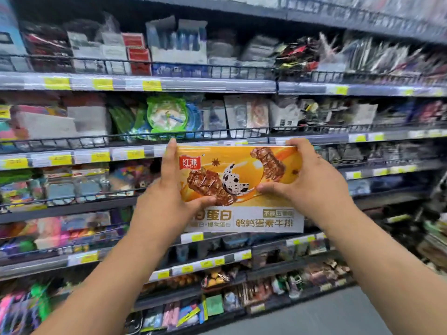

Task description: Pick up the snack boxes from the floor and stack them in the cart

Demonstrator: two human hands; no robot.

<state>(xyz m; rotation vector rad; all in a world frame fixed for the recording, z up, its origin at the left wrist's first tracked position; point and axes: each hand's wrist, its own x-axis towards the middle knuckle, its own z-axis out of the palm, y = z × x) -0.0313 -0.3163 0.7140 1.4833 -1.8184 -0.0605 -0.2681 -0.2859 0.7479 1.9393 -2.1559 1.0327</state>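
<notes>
Left hand is gripping the left end of the orange snack box, thumb lying on its front. Right hand is clamping the right end. Box is hanging upright in the air before stocked, blurred shelves.

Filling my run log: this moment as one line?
snack box: held up before shelves; left hand: grips left edge; right hand: grips right edge

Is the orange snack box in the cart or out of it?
Out. The left hand and right hand grip the orange snack box by its sides, before the shelves; no cart shows.
</notes>
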